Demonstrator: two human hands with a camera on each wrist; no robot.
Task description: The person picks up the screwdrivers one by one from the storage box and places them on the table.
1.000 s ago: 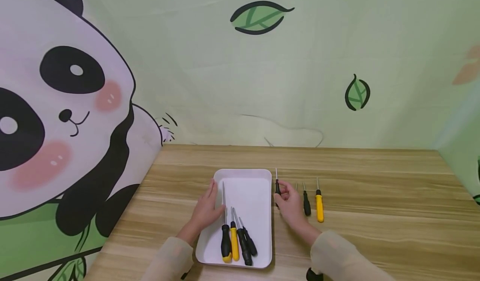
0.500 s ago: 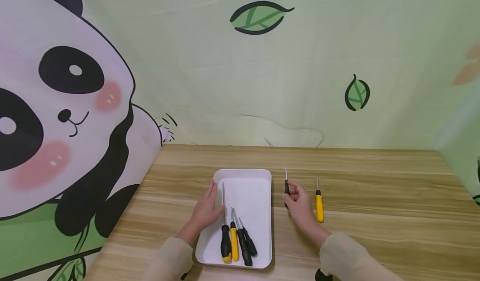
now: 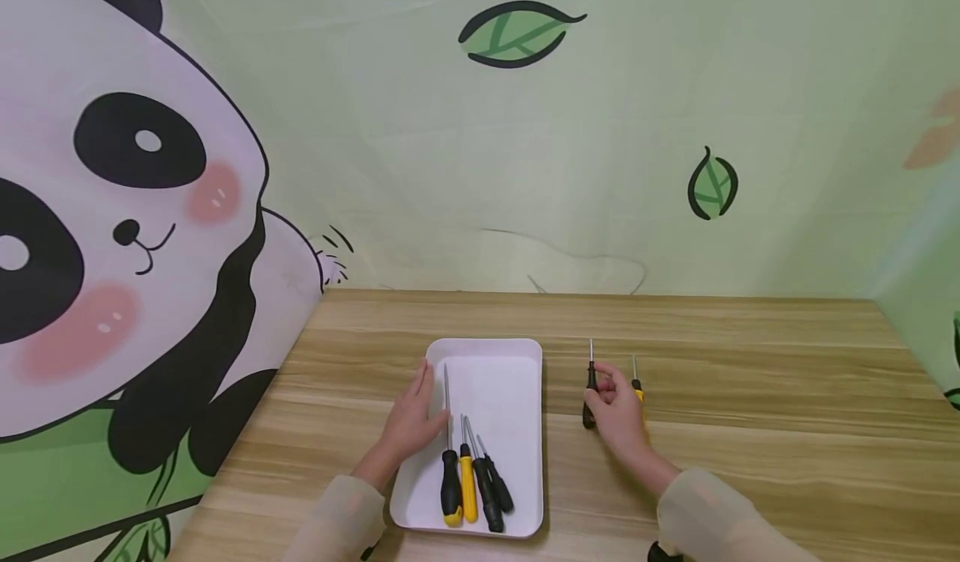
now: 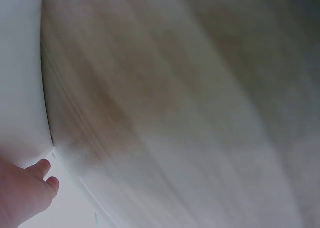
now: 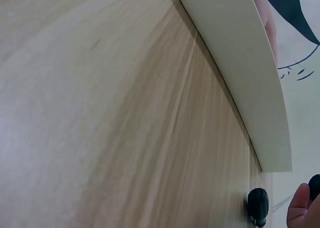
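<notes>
My right hand (image 3: 621,412) pinches a black-handled screwdriver (image 3: 591,372) to the right of the white tray (image 3: 510,395), its thin shaft pointing away from me. In the right wrist view a separate black handle (image 5: 258,205) lies on the table, while a dark piece (image 5: 315,185) shows at my fingers. A yellow-handled screwdriver (image 3: 637,391) lies partly hidden behind the hand. My left hand (image 3: 408,420) rests on the tray's left rim, fingers extended along it and thumb over the inside. The left wrist view catches only some fingertips (image 4: 45,168).
Inside the tray lie a long black-and-yellow screwdriver (image 3: 451,487), a yellow one (image 3: 468,483), and two black ones (image 3: 487,491), handles toward me. The wooden table (image 3: 750,395) ends at a printed panda backdrop (image 3: 600,153).
My right hand has moved rightward, away from the tray, with the black screwdriver in it. It now covers the black screwdriver beside the yellow one. Left hand and tray stay put.
</notes>
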